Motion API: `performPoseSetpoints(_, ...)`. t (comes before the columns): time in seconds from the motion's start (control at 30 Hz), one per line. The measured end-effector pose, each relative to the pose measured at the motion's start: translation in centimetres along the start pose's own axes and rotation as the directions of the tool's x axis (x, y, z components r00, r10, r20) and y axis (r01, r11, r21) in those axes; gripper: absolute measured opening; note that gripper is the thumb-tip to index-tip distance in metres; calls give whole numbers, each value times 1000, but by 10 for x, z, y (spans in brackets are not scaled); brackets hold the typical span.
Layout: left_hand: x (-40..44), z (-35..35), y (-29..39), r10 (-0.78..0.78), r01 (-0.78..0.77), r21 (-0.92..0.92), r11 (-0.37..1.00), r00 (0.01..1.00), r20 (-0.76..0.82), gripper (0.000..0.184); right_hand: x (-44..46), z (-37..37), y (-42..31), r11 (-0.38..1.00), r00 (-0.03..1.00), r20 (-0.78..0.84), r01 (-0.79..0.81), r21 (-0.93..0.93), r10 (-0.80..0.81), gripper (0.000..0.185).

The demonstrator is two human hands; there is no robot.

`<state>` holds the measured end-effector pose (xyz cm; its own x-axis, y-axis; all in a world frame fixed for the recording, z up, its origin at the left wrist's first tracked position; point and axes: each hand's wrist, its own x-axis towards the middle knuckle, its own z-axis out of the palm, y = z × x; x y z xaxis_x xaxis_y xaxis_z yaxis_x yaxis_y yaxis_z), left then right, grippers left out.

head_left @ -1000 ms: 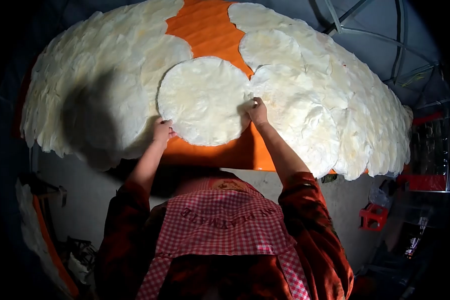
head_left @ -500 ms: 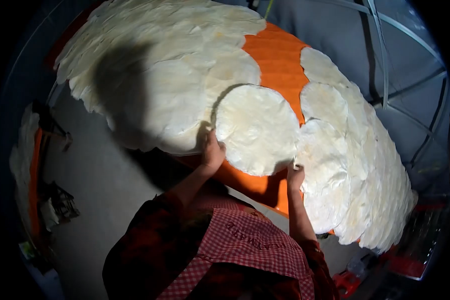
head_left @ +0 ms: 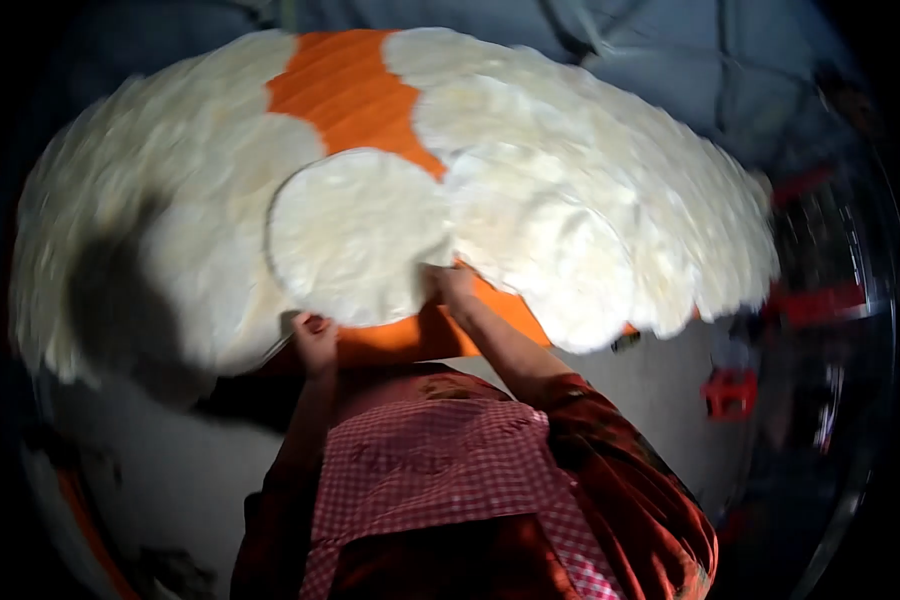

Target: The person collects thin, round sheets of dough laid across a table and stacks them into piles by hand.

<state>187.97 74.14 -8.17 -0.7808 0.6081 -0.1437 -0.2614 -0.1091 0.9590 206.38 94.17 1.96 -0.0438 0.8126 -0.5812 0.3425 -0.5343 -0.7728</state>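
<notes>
A round, pale, thin sheet (head_left: 358,235) lies on an orange surface (head_left: 355,85), between two large spreads of overlapping pale sheets. My left hand (head_left: 316,340) is at the lower left rim of the round sheet, fingers curled together; whether they pinch its edge is hidden. At the sheet's lower right edge is my right hand (head_left: 453,285), its fingers closed near the rim beside the orange strip. What sits between those fingers is too small and blurred to tell. The left spread (head_left: 210,240) carries a dark shadow, and the right spread (head_left: 580,220) adjoins the round sheet.
A red stool (head_left: 730,393) stands on the grey floor (head_left: 670,400) at the right. Dark shelving with red parts is farther right. Another orange-edged board (head_left: 88,520) is at the lower left. Grey sheeting with bars hangs behind the orange surface.
The camera view has swung and tilted, shifting the whole scene. The round sheet keeps its place between the spreads. Both hands have moved along its lower edge, my right hand lower than a second ago.
</notes>
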Motion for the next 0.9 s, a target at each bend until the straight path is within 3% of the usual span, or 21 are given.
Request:
performPoseSetpoints(0.07,-11,15,38,-190,191,6,982,980,-64,35,-22,0,-14,940,996,24,77,333,-90,25)
performPoseSetpoints(0.13,-12,19,61,-461,459,-58,886,887,-34,28,-19,2,-11,882,983,111,79,465,-146,29)
performPoseSetpoints(0.17,-17,24,74,-525,526,-72,847,850,33,31,-13,-5,-11,932,980,187,2,361,-74,29)
performPoseSetpoints(0.2,-16,27,78,-592,598,-90,796,801,85,36,-14,3,-9,825,967,129,113,554,-219,29)
performPoseSetpoints(0.27,-12,29,80,-642,643,-104,759,765,51,34,-23,-14,-19,969,982,120,117,218,-146,32)
performPoseSetpoints(0.3,-10,30,81,-657,658,-101,746,752,44,36,-42,-34,-48,995,971,223,-79,-64,92,38)
performPoseSetpoints(0.37,-16,35,90,-635,634,-56,771,773,13,31,2,-70,-19,935,960,6,274,-225,-279,32)
performPoseSetpoints(0.4,-20,39,91,-627,626,-47,779,779,-2,29,17,-91,-4,849,887,-74,409,-336,-456,30)
performPoseSetpoints(0.47,-29,35,70,-399,416,113,902,905,-145,24,35,-154,-8,797,664,-442,509,-325,-604,28)
performPoseSetpoints(0.5,-31,35,66,-257,299,207,932,944,-207,22,52,-188,-8,728,479,-548,454,-514,-686,29)
performPoseSetpoints(0.57,-44,58,79,-252,243,170,955,967,34,19,94,-244,-5,722,347,-647,152,-675,-678,46)
performPoseSetpoints(0.6,-58,74,86,-247,226,147,963,958,145,18,111,-265,-5,805,488,-681,79,-588,-546,60)
performPoseSetpoints(0.63,-66,101,97,-330,279,243,929,921,206,17,123,-284,-9,842,687,-589,60,-536,-424,70)
performPoseSetpoints(0.67,-70,127,102,-442,368,266,891,836,324,19,138,-290,-10,865,757,-531,88,-494,-380,63)
performPoseSetpoints(0.73,-75,172,99,-694,658,257,708,580,427,30,172,-304,-15,917,946,-222,143,-372,-237,45)
performPoseSetpoints(0.77,-75,187,78,-721,734,219,643,484,496,42,159,-294,-30,960,947,-187,232,-158,-260,26)
performPoseSetpoints(0.8,-74,207,66,-734,795,160,586,436,521,45,132,-290,-55,955,955,-129,281,95,-268,21)
performPoseSetpoints(0.87,-75,246,49,-745,897,41,440,339,575,51,92,-306,-89,912,935,-38,352,211,-352,9)
performPoseSetpoints(0.9,-78,263,47,-679,899,-71,432,376,630,52,72,-320,-98,913,932,-16,357,195,-361,8)
